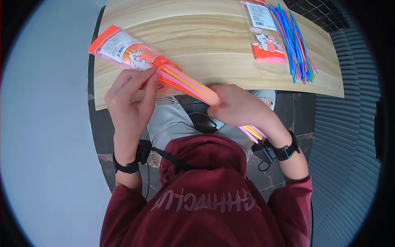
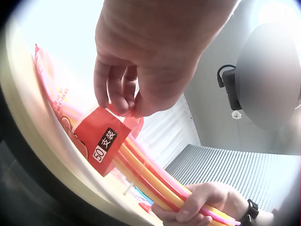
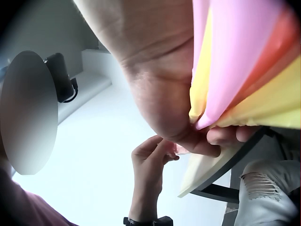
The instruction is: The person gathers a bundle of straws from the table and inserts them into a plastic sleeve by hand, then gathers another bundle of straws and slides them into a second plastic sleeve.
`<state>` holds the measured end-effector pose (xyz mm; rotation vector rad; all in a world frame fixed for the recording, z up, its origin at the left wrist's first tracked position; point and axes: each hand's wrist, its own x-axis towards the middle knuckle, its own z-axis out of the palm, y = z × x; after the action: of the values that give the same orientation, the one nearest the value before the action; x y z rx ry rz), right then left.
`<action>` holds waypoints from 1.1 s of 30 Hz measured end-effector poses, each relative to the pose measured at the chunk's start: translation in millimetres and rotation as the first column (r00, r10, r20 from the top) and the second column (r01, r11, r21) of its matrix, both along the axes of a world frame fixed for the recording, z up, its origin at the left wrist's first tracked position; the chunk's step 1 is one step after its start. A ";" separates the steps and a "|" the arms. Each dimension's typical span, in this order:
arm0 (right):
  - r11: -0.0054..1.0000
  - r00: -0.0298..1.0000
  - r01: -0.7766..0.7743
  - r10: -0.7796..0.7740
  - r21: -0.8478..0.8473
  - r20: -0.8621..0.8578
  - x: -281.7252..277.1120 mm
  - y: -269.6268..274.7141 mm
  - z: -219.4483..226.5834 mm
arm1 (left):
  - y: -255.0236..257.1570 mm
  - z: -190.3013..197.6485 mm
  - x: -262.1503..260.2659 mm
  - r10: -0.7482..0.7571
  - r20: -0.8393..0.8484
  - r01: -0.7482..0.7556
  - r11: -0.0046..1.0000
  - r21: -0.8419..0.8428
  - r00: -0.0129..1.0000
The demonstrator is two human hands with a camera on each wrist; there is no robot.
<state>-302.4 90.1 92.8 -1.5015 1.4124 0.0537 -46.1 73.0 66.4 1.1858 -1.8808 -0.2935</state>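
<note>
Head view: my left hand (image 1: 131,99) pinching mouth of straw packet (image 1: 135,55) over table edge (image 1: 214,78); right hand (image 1: 238,108) wrapped round straw bundle (image 1: 191,85), half out.

Left wrist: fingertips (image 2: 123,101) nipping red flap. Thin slippery film, probably tears easy, so hold near mouth.

Right wrist: fist tight on straws. Light, bendy, crushable; grip mid-bundle, gentle.
</note>
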 end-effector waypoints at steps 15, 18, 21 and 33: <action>0.732 0.657 -0.018 -0.505 0.681 0.560 -11.6 -22.2 -42.6 | 1.3 -8.3 -1.6 -0.034 0.008 0.034 0.998 0.053 0.999; 0.852 0.771 0.061 -0.371 0.520 0.517 3.9 -23.7 -34.0 | 3.9 -9.1 -6.8 -0.074 -0.009 0.074 0.995 0.069 0.997; 0.992 0.942 0.082 -0.108 0.094 0.318 17.7 -21.6 -18.8 | 7.9 -9.9 -16.0 -0.120 -0.042 0.123 0.989 0.079 0.992; 0.530 0.939 -0.324 0.077 -0.784 -0.336 5.6 -72.8 -24.1 | -25.0 -18.0 -38.8 -0.073 0.203 0.114 0.973 -0.200 0.977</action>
<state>-296.8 17.2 68.7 -2.5482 1.5450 -0.3492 -84.8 48.0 48.4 1.0125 -2.0839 -0.0273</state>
